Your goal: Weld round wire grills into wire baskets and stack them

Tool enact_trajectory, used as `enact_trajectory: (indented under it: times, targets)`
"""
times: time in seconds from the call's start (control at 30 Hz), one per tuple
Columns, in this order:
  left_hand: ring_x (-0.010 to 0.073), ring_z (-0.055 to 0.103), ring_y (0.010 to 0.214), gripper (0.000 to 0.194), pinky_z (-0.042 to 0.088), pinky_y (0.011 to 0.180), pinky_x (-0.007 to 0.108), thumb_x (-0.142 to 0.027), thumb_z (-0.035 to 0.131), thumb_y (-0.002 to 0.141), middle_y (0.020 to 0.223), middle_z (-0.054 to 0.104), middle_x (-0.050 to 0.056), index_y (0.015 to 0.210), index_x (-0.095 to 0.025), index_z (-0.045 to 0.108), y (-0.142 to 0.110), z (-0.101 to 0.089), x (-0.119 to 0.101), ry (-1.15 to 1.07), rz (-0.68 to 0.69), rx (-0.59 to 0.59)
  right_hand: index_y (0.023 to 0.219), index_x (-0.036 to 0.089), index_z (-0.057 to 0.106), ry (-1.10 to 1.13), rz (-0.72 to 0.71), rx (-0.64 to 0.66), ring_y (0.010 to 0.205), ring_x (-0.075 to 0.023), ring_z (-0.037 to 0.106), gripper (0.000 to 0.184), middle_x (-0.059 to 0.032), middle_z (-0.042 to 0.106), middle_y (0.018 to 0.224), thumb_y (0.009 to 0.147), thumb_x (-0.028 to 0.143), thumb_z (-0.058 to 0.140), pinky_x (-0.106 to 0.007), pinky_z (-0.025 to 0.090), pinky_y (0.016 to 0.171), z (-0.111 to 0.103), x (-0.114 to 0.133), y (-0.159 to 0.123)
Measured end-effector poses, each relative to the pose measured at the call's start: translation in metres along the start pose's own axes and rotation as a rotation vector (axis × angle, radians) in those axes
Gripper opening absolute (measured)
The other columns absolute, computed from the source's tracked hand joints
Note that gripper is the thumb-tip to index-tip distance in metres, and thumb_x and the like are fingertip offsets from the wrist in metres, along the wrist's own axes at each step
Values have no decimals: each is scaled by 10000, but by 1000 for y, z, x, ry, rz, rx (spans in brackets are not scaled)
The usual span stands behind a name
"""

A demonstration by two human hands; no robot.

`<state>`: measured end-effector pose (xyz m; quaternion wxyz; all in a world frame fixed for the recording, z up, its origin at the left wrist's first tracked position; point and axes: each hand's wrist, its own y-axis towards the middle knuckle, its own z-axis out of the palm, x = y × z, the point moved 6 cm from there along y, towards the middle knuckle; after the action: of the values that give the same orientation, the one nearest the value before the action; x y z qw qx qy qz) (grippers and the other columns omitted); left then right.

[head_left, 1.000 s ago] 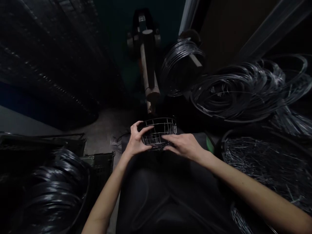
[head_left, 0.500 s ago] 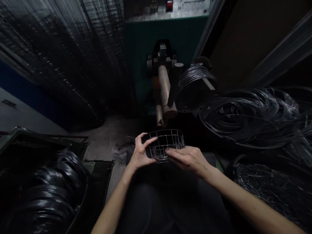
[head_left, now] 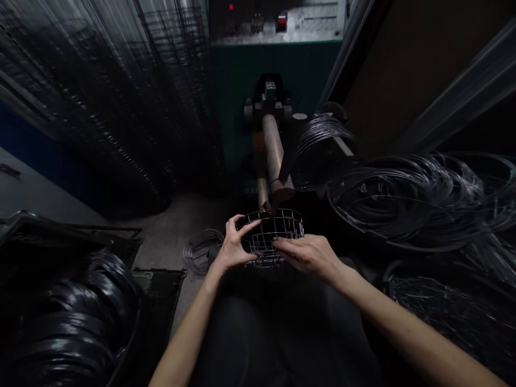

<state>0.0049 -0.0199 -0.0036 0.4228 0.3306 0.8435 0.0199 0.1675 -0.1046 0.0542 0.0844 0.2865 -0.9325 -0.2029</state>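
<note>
A round wire basket (head_left: 268,235) of thin metal rods is held above my lap, just in front of the machine's lower electrode arm. My left hand (head_left: 233,246) grips its left side, thumb low and fingers along the upper rim. From the right, my right hand (head_left: 308,252) pinches the basket's near side with the fingertips. What lies between those fingertips is too small to make out. Beyond the basket, the thick upper arm (head_left: 275,156) of a green machine (head_left: 237,62) points toward me, with a thinner lower arm (head_left: 263,193) beneath it.
Wire rings (head_left: 322,134) hang on a holder right of the machine arm. A tub (head_left: 363,236) of wire rings and a bin of thin wire pieces (head_left: 443,306) stand at right. Shiny wire rings (head_left: 76,317) fill a crate at left; wire mesh stacks (head_left: 100,107) stand behind.
The basket has tipped slightly, showing more of its inside, and sits close to the lower arm. Both hands keep their hold. A red light now shows on the machine panel as the view shifts.
</note>
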Motion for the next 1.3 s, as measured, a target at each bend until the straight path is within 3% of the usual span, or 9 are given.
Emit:
enact_trajectory:
  times: [0.5,0.8,0.93,1.1,1.3]
  targets:
    - [316,315,1267,819,347,1085,502,-274,849,534,1309,265,78,1289,-301,532,9,-4,1,-16,9,0,1074,252,685,16,42,-3,669,-115,686,230,15,724,1024,923,266,513,-213,458,545,3,-9,4]
    - [289,360,1256,799,340,1099,487,-280,843,547,1257,318,61,1282,-335,535,12,-7,1,-61,-42,6,1126,272,679,59,167,112,724,-154,692,260,8,729,1004,926,301,514,-245,410,529,4,-13,7]
    - [301,348,1261,808,330,1104,497,-275,850,533,1247,319,65,1278,-325,542,27,-10,9,-49,-79,4,1105,278,683,33,256,83,720,-149,686,235,18,743,921,913,320,554,-230,399,523,10,-26,16]
    - [289,376,1242,782,338,1098,495,-308,844,550,1232,338,61,1273,-322,545,37,-12,14,-31,-56,-43,1123,276,658,87,330,-34,796,-131,653,241,-22,676,1091,920,324,538,-212,435,574,10,-34,16]
    - [299,371,1254,778,340,1092,501,-329,835,560,1248,339,62,1278,-325,537,43,-11,19,-5,-46,-57,866,224,669,309,547,-218,719,-144,597,154,-31,615,845,868,360,598,-247,457,615,4,-45,8]
